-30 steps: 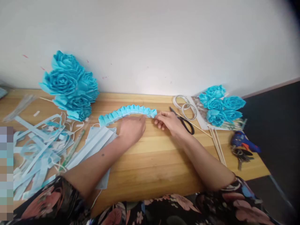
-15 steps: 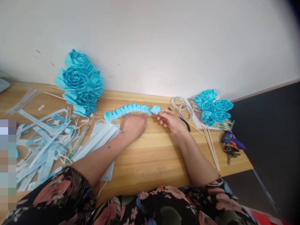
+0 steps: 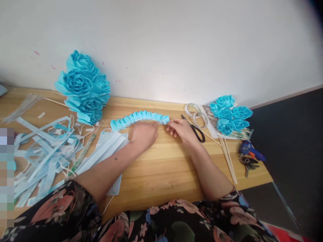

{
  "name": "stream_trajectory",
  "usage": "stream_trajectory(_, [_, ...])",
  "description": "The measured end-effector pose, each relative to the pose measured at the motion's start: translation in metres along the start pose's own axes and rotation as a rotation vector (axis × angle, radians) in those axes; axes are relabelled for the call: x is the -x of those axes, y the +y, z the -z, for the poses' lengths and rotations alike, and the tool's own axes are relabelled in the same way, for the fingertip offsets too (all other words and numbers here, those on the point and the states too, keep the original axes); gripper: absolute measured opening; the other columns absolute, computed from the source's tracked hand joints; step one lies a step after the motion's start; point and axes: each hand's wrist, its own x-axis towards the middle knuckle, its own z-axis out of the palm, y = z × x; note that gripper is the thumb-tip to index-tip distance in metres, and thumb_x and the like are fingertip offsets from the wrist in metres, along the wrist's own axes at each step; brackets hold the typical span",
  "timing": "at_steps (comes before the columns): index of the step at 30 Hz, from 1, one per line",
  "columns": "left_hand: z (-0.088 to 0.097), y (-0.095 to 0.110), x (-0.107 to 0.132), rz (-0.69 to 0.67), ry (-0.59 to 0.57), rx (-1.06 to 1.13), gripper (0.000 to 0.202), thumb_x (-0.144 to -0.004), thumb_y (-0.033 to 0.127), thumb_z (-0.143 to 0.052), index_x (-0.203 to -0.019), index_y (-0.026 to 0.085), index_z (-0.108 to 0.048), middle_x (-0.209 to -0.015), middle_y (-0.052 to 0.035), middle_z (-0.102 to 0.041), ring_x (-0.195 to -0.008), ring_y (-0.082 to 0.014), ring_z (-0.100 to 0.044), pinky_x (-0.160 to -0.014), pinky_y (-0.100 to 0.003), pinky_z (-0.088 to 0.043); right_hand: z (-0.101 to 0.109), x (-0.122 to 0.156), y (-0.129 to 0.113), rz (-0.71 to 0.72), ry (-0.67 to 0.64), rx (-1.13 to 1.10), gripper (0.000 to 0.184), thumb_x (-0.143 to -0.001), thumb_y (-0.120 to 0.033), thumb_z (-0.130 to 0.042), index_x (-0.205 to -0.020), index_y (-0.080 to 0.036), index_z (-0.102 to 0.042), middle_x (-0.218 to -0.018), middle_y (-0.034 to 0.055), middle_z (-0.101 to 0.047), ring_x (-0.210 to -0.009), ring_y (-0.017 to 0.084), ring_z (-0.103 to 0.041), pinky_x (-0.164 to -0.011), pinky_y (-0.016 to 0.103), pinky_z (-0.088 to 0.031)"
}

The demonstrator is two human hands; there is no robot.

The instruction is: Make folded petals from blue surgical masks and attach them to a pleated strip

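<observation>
A curved row of overlapping folded blue petals lies on the wooden table in front of me. My left hand is closed at the near edge of the row, close to its right end; its fingertips are partly hidden. At the far right end sits a folded blue petal, against the rest of the row. My right hand pinches this petal between thumb and forefinger, with the other fingers curled. Black-handled scissors rest just right of my right hand. Light blue face masks lie beneath my left forearm.
A large bunch of blue flowers stands at the left back, beside cut mask strips. Tape rolls, smaller blue flowers, wooden sticks and keys are on the right. A wall borders the back.
My right hand has brought the single petal left, from a small gap to the right end of the row. My left hand has barely moved. The scissors show more fully.
</observation>
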Motion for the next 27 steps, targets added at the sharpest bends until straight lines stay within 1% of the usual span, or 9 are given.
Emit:
stream_trajectory(4, [0.0017, 0.0009, 0.0004, 0.003, -0.020, 0.007, 0.029, -0.093, 0.019, -0.037, -0.101, 0.015, -0.065, -0.077, -0.0113, -0.070, -0.072, -0.0262, -0.067, -0.070, -0.036, -0.045, 0.0006, -0.0016, 0.0027, 0.008, -0.008, 0.019, 0.013, -0.078, -0.020, -0.060, -0.066, -0.015, -0.061, -0.062, 0.0014, -0.067, -0.042, 0.006, -0.052, -0.034, 0.015, -0.035])
stream_trajectory(6, [0.0022, 0.0015, 0.0005, 0.016, -0.022, -0.010, 0.031, -0.094, 0.020, -0.037, -0.111, 0.016, -0.063, -0.079, -0.0110, -0.070, -0.072, -0.0255, -0.067, -0.071, -0.036, -0.045, 0.0010, -0.0022, 0.0036, 0.005, -0.012, 0.020, 0.013, -0.078, -0.020, -0.059, -0.066, -0.015, -0.061, -0.062, 0.0012, -0.067, -0.041, 0.006, -0.052, -0.034, 0.015, -0.035])
stream_trajectory(9, [0.0022, 0.0018, 0.0005, 0.026, -0.038, -0.045, 0.040, -0.096, 0.022, -0.036, -0.132, 0.017, -0.053, -0.080, -0.0102, -0.071, -0.070, -0.0242, -0.067, -0.070, -0.035, -0.045, 0.0006, -0.0025, 0.0036, -0.001, -0.010, 0.018, 0.013, -0.078, -0.018, -0.059, -0.065, -0.016, -0.060, -0.061, 0.0013, -0.067, -0.041, 0.006, -0.052, -0.033, 0.015, -0.036])
stream_trajectory(11, [0.0020, 0.0012, 0.0006, 0.007, -0.047, -0.051, 0.043, -0.096, 0.021, -0.036, -0.138, 0.020, -0.049, -0.079, -0.0087, -0.071, -0.070, -0.0238, -0.067, -0.070, -0.034, -0.045, 0.0001, -0.0022, 0.0031, 0.001, -0.007, 0.020, 0.013, -0.078, -0.018, -0.059, -0.065, -0.016, -0.060, -0.061, 0.0014, -0.067, -0.041, 0.006, -0.052, -0.033, 0.014, -0.036])
stream_trajectory(13, [0.0017, 0.0003, 0.0008, -0.019, -0.041, -0.042, 0.043, -0.095, 0.020, -0.038, -0.137, 0.023, -0.051, -0.080, -0.0074, -0.071, -0.072, -0.0233, -0.067, -0.069, -0.033, -0.045, 0.0000, -0.0017, 0.0026, 0.006, -0.012, 0.019, 0.013, -0.077, -0.017, -0.059, -0.064, -0.016, -0.060, -0.061, 0.0014, -0.067, -0.041, 0.006, -0.052, -0.034, 0.014, -0.036])
stream_trajectory(16, [0.0013, -0.0011, 0.0009, -0.032, -0.031, -0.018, 0.042, -0.094, 0.018, -0.040, -0.133, 0.024, -0.055, -0.083, -0.0073, -0.072, -0.074, -0.0218, -0.067, -0.070, -0.031, -0.045, 0.0004, -0.0009, 0.0020, 0.007, -0.019, 0.021, 0.014, -0.076, -0.018, -0.060, -0.062, -0.015, -0.060, -0.061, 0.0020, -0.067, -0.041, 0.006, -0.053, -0.034, 0.014, -0.037])
stream_trajectory(19, [0.0016, -0.0015, 0.0006, -0.036, -0.033, 0.003, 0.042, -0.093, 0.017, -0.041, -0.131, 0.023, -0.058, -0.084, -0.0083, -0.073, -0.075, -0.0212, -0.067, -0.070, -0.031, -0.044, 0.0005, -0.0002, 0.0017, 0.011, -0.022, 0.026, 0.014, -0.074, -0.018, -0.061, -0.061, -0.016, -0.060, -0.060, 0.0024, -0.067, -0.041, 0.006, -0.053, -0.034, 0.014, -0.037])
stream_trajectory(22, [0.0026, -0.0011, 0.0003, -0.039, -0.036, -0.001, 0.039, -0.093, 0.017, -0.039, -0.123, 0.021, -0.063, -0.083, -0.0092, -0.073, -0.074, -0.0224, -0.067, -0.068, -0.032, -0.044, -0.0001, 0.0003, 0.0014, 0.019, -0.027, 0.035, 0.014, -0.073, -0.018, -0.061, -0.059, -0.016, -0.060, -0.059, 0.0021, -0.067, -0.041, 0.006, -0.052, -0.033, 0.014, -0.036])
stream_trajectory(27, [0.0040, -0.0005, 0.0006, -0.032, -0.035, -0.007, 0.032, -0.092, 0.017, -0.039, -0.110, 0.017, -0.066, -0.078, -0.0087, -0.072, -0.071, -0.0206, -0.065, -0.069, -0.031, -0.044, 0.0001, 0.0010, 0.0014, 0.034, -0.029, 0.037, 0.012, -0.073, -0.017, -0.059, -0.060, -0.016, -0.060, -0.060, 0.0022, -0.068, -0.041, 0.007, -0.053, -0.033, 0.015, -0.037])
